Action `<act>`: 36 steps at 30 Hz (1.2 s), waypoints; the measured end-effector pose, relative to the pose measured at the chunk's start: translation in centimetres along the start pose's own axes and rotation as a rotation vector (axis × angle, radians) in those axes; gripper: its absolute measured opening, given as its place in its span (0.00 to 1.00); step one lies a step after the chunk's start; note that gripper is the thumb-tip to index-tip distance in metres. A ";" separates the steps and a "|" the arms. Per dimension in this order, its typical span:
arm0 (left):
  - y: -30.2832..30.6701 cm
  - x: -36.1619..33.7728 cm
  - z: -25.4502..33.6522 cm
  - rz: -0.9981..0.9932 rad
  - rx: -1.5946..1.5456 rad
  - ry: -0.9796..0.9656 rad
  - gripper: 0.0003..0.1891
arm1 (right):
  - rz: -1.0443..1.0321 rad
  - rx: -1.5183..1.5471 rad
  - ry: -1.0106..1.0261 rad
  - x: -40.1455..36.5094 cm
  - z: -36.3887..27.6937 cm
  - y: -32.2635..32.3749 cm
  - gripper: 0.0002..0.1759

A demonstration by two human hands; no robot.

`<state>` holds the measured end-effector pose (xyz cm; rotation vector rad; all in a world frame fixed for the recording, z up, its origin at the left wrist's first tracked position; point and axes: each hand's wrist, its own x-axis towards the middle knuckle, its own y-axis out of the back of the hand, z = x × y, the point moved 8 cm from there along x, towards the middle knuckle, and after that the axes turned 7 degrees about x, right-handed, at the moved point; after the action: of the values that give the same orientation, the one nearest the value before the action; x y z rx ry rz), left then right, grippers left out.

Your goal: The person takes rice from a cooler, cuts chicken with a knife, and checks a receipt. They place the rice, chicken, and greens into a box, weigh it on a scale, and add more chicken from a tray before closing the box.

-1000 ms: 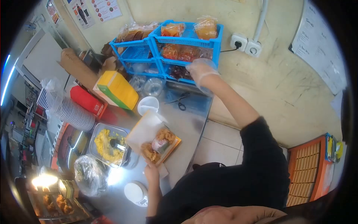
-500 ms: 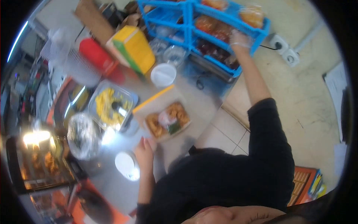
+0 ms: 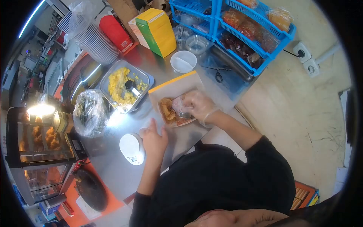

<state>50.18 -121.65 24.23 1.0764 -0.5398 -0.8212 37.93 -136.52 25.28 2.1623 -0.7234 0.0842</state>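
My right hand [image 3: 196,103], in a clear plastic glove, is inside an open cardboard food box [image 3: 177,84] with a yellow-edged lid. Its fingers are pinched on a small plastic packet [image 3: 184,112], partly hidden by the hand. Golden fried pieces [image 3: 166,108] lie in the box, and a pinkish-white item [image 3: 177,104] sits against the fingertips. My left hand [image 3: 155,139] is bare, with thumb and forefinger apart and nothing in it. It is between the box and a round white kitchen scale [image 3: 132,149], close to the scale's edge.
Beyond the box are a tub of yellow food [image 3: 123,89] with a dark-handled utensil, a plastic-wrapped bowl [image 3: 90,113] and a divided white bowl [image 3: 183,61]. A blue tiered rack [image 3: 278,47] holds bagged items. A lit glass warmer [image 3: 41,140] stands left, a yellow carton [image 3: 160,32] behind.
My right hand has come down from the blue rack into the food box. My left hand has lifted its fingers slightly apart near the scale. The whole view has shifted.
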 end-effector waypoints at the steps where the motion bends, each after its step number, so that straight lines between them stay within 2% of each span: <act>1: 1.8 -0.8 1.1 0.115 0.077 -0.060 0.36 | 0.209 0.098 -0.156 0.3 -1.0 2.3 0.17; 2: 2.3 -1.6 2.5 0.106 0.081 -0.072 0.36 | 0.426 0.190 -0.314 0.1 -1.2 3.9 0.19; 4: 3.0 -3.0 6.9 0.173 0.048 -0.239 0.44 | 0.682 0.367 -0.136 1.6 -3.8 4.5 0.21; 5: 3.0 -2.6 7.4 0.186 0.037 -0.274 0.44 | 0.660 0.384 -0.122 2.7 -5.5 3.8 0.21; 6: 4.3 -2.0 7.0 0.345 -0.066 -0.270 0.45 | 0.646 0.395 -0.105 3.1 -7.4 3.3 0.22; 7: 5.6 -1.3 6.2 0.490 -0.172 -0.265 0.46 | 0.525 0.405 -0.097 3.3 -8.7 2.4 0.23; 8: 6.1 -0.1 4.2 0.561 -0.169 -0.153 0.46 | 0.399 0.421 -0.100 3.2 -10.0 1.0 0.25; 9: 6.7 0.8 2.3 0.623 -0.160 -0.030 0.45 | 0.430 0.558 0.049 2.4 -10.8 -2.0 0.27; 10: 7.1 1.1 2.3 0.608 -0.156 -0.049 0.45 | 0.452 0.700 0.202 2.0 -12.4 -2.0 0.30; 11: 7.6 1.5 2.2 0.581 -0.060 -0.025 0.45 | 0.463 0.705 0.196 1.3 -12.0 -1.9 0.30; 13: 9.3 2.7 -0.1 0.568 0.056 0.028 0.45 | 0.148 0.710 0.176 0.2 -11.8 -1.8 0.28; 15: 10.4 4.4 -7.4 0.336 0.316 0.458 0.47 | -0.423 0.729 0.142 -1.7 -10.3 -1.8 0.23; 16: 11.6 4.0 -10.6 0.357 0.375 0.510 0.48 | -0.209 0.777 0.033 -2.3 -7.0 0.3 0.17; 17: 12.7 2.9 -14.3 0.381 0.430 0.560 0.49 | -0.015 0.644 -0.343 -2.9 -3.0 3.5 0.14; 18: 12.9 1.9 -18.4 0.330 0.467 0.579 0.50 | 0.221 0.290 -0.365 -3.5 0.9 5.7 0.14; 19: 13.0 0.4 -21.6 0.276 0.506 0.591 0.50 | 0.158 0.032 -0.507 -4.4 4.6 5.3 0.18; 21: 13.3 -3.0 -26.1 0.004 0.594 0.828 0.48 | -0.082 0.043 -0.597 -5.7 10.3 0.2 0.19; 22: 13.8 -4.5 -28.7 -0.061 0.691 0.826 0.46 | -0.070 0.044 -0.606 -5.4 9.6 0.3 0.19; 24: 15.3 -6.3 -32.2 -0.132 0.775 0.885 0.41 | -0.231 0.196 -0.921 -6.2 9.0 -0.6 0.17; 25: 17.1 -6.4 -32.5 -0.138 0.768 0.941 0.39 | -0.206 0.199 -0.935 -6.6 9.3 -0.7 0.17; 27: 21.4 -5.1 -28.1 0.021 0.631 0.879 0.32 | -0.261 0.356 -0.781 -7.8 9.6 -2.8 0.17; 28: 23.1 -3.9 -27.8 0.285 0.597 0.753 0.24 | -0.220 0.362 -0.801 -9.1 9.7 -3.4 0.17; 29: 24.3 -3.4 -24.5 0.472 0.494 0.622 0.22 | -0.109 0.528 -0.832 -10.7 9.3 -4.2 0.19; 31: 23.9 -0.4 -19.7 0.613 0.117 0.251 0.22 | 0.068 0.775 -0.808 -13.5 8.0 -5.6 0.23; 32: 22.9 1.0 -18.6 0.588 0.092 0.192 0.22 | 0.143 0.855 -0.764 -15.1 6.9 -6.3 0.25; 33: 21.6 2.3 -16.0 0.623 0.102 -0.019 0.23 | 0.315 0.941 -0.773 -17.5 7.5 -8.1 0.22; 34: 19.7 3.4 -12.5 0.653 0.081 -0.255 0.24 | 0.261 0.651 -0.586 -19.7 9.4 -10.3 0.16; 35: 17.5 4.8 -9.8 0.659 0.249 -0.447 0.26 | 0.023 -0.109 -0.269 -19.7 2.8 -7.3 0.16; 36: 14.7 6.5 -7.5 0.512 -0.146 -0.584 0.28 | 0.257 0.553 -0.775 -23.5 1.8 -4.8 0.13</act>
<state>64.31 -119.29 34.79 0.5093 -1.1727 -0.6949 20.59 -124.50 13.81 2.6143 -1.5630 -0.5034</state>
